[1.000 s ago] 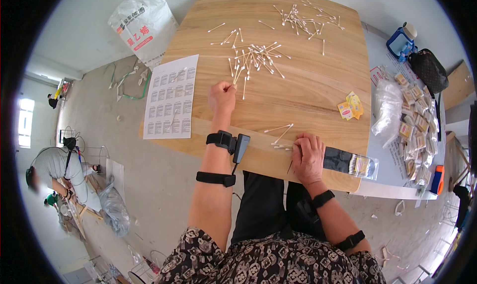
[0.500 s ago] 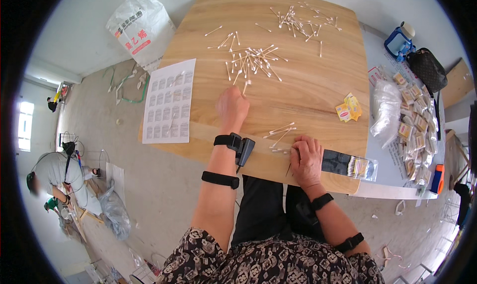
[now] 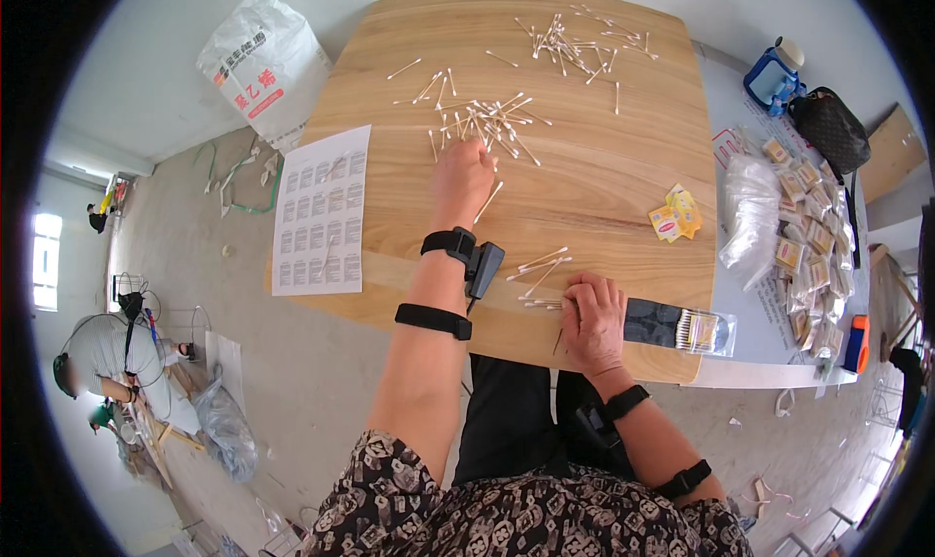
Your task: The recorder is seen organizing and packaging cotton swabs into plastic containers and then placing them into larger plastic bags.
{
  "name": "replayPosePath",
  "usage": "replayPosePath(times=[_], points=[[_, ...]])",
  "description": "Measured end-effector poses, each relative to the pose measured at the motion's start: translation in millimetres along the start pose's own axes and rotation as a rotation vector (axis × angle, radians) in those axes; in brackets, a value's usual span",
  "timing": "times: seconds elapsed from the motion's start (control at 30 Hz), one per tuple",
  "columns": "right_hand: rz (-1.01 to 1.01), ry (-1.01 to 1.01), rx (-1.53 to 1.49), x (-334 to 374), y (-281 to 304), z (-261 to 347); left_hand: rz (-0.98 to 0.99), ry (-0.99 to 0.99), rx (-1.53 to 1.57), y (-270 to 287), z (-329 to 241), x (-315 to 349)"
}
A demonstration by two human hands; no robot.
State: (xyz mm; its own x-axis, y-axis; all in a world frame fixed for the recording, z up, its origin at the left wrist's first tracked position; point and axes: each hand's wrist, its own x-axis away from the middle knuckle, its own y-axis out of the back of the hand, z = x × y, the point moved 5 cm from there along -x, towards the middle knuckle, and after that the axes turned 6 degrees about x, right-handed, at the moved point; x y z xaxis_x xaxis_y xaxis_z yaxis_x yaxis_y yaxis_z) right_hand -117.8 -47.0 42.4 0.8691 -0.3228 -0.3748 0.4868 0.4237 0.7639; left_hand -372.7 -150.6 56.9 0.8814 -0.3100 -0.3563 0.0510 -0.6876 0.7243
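Wooden and pale, the table (image 3: 604, 197) carries loose heaps of cotton swabs. The left hand (image 3: 463, 179) reaches out over the middle of the table, its fingers (image 3: 475, 150) curled down at the near edge of the middle heap of cotton swabs (image 3: 482, 119); whether they pinch a swab cannot be told, though a single swab (image 3: 488, 204) lies just beside the hand on its right. A second scatter of swabs (image 3: 575, 46) lies toward the far edge of the table, well apart from both hands. The right hand (image 3: 594, 318) rests at the near edge of the table, fingers (image 3: 577, 299) bent and pressing down, touching the small bunch of swabs (image 3: 538, 270) laid there; what, if anything, they grip is not clear. Just right of this hand, along the near edge, lies a dark flat packet (image 3: 677, 328) with a clear end showing swabs inside. A white printed sheet (image 3: 321, 211) lies at the left edge of the table, overhanging it slightly. Small yellow packets (image 3: 675, 214) sit near the right edge. Beyond that edge, on a grey surface, lie a clear plastic bag (image 3: 750, 211) and rows of small boxes (image 3: 808, 236).
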Motion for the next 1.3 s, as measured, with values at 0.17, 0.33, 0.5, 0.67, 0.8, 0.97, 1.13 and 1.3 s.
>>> replayPosePath(times=[0.17, 0.33, 0.5, 0.67, 0.8, 0.97, 1.13, 1.3], points=[[0.007, 0.003, -0.007, 0, 1, 4, 0.106, 0.265, -0.133, -7, 5, -1], [0.028, -0.025, -0.032, 0, 1, 3, 0.168, 0.348, -0.164, 0, 17, 7], [0.007, -0.003, -0.002, -1, 3, 3, 0.291, 0.338, -0.135, 12, 24, 23], [-0.001, -0.009, -0.003, -1, 1, 5, 0.188, 0.249, -0.063, 16, 7, 50], [0.002, -0.018, 0.013, 0, 1, 1, 0.409, 0.184, -0.040, 6, -12, 60], [-0.007, -0.002, 0.000, -1, 2, 5, 0.299, 0.286, 0.015, 10, 27, 32], [-0.001, -0.011, 0.000, 0, 1, 2, 0.027, 0.319, -0.198, 26, 41, 5], [-0.001, -0.003, -0.010, -1, 2, 4, 0.030, 0.454, -0.284, 27, 50, -5]])
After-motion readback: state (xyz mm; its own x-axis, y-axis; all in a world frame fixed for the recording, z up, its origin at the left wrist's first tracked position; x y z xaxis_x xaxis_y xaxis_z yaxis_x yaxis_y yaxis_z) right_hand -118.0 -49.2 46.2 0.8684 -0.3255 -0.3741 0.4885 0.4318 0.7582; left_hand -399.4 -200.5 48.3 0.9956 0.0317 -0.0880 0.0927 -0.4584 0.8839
